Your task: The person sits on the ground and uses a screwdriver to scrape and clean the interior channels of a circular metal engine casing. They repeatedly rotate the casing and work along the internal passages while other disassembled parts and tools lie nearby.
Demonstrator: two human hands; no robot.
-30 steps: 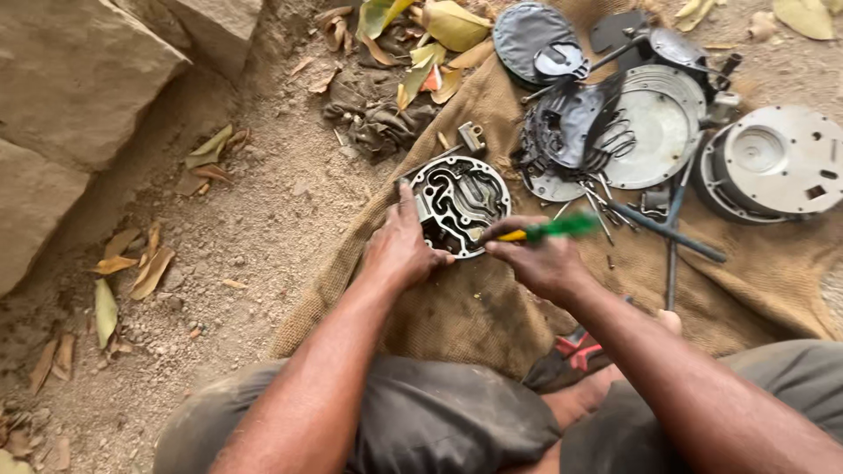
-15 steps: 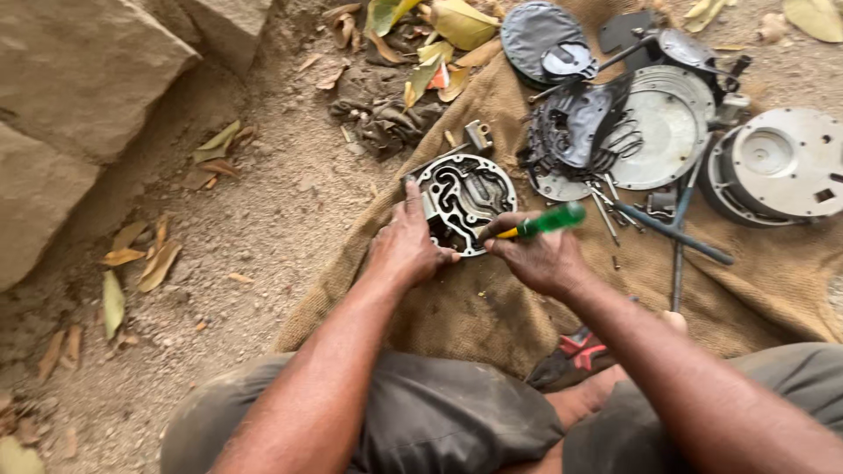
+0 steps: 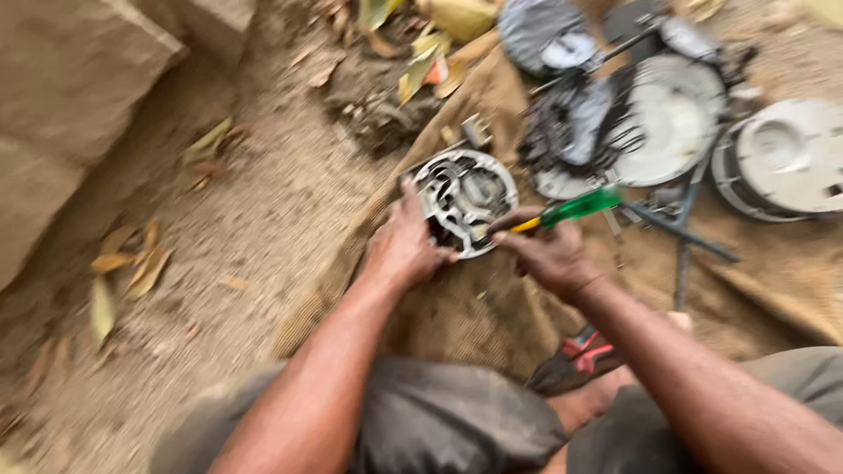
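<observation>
A round grey metal housing (image 3: 465,195) with inner ribs and openings lies on a brown burlap cloth (image 3: 474,307) on the ground. My left hand (image 3: 404,241) presses on its left rim and holds it down. My right hand (image 3: 549,254) grips a screwdriver with a green and yellow handle (image 3: 575,209), its tip pointing into the housing's lower right part. The picture is motion-blurred, so fine detail is lost.
More metal parts lie on the cloth at the upper right: a round plate (image 3: 672,123), a drum-like cover (image 3: 786,158), a dark tangled part (image 3: 566,123) and long metal rods (image 3: 680,233). Stone blocks (image 3: 79,96) stand at the left. Dry leaves (image 3: 132,263) lie on the dirt.
The view has shifted and blurred. Both hands stay on the housing; the screwdriver handle has tilted slightly and its tip has worked in closer to the housing.
</observation>
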